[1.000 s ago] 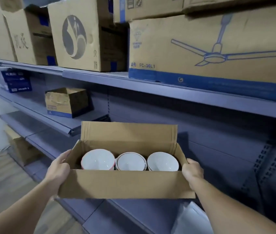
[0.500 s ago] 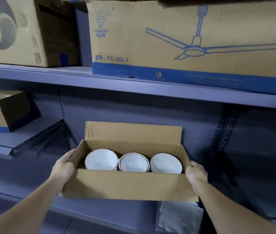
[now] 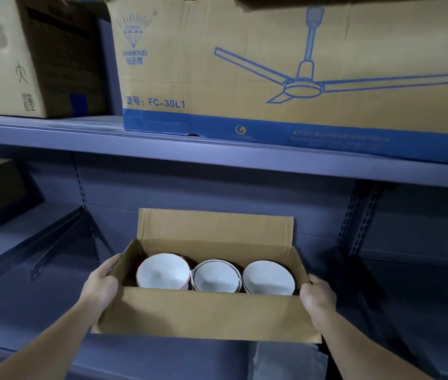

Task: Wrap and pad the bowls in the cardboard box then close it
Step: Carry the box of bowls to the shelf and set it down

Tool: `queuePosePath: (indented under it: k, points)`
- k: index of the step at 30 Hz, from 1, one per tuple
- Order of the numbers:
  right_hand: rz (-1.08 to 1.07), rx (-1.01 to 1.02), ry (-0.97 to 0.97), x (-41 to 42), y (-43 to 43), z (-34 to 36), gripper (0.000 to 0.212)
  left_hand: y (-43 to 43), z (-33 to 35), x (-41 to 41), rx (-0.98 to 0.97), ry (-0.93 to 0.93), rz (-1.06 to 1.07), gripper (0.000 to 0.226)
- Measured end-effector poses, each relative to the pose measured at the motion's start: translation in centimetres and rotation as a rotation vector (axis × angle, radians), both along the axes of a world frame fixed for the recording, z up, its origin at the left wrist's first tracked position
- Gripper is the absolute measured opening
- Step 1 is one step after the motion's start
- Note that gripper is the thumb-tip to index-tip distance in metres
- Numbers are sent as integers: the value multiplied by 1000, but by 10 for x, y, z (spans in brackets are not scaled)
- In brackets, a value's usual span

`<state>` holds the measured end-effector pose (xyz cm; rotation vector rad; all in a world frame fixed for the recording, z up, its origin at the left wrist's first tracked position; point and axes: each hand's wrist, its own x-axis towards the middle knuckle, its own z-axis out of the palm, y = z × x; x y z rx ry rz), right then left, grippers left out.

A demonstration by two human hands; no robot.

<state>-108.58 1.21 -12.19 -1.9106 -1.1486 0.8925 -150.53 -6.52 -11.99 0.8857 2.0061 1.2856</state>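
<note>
Shelving has slid leftward in view; left hand (image 3: 101,290) and right hand (image 3: 316,295) each grip an end of the cardboard box (image 3: 206,315); lower it level so the bare bowls (image 3: 214,276) don't knock.

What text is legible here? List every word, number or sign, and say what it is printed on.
"DIAMOND", under a diamond logo: ceiling fan carton.
"FC-30L1", after two Chinese characters: same carton.
Fine print on that carton's blue band: too blurred.
Chinese characters on the left carton: unreadable.
Held cardboard box and bowls: no text.
</note>
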Motion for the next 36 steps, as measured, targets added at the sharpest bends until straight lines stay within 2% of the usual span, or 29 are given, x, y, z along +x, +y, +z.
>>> queuePosePath:
  k: [18, 27, 36]
  points:
    - [-127, -47, 35, -68, 16, -41, 51, 58, -53, -67, 1, 79, -94, 45]
    - [-222, -22, 68, -138, 10, -70, 47, 82, -75, -137, 12, 104, -203, 60]
    - [-176, -47, 66, -175, -4, -97, 55, 54, -104, -167, 17, 42, -150, 44]
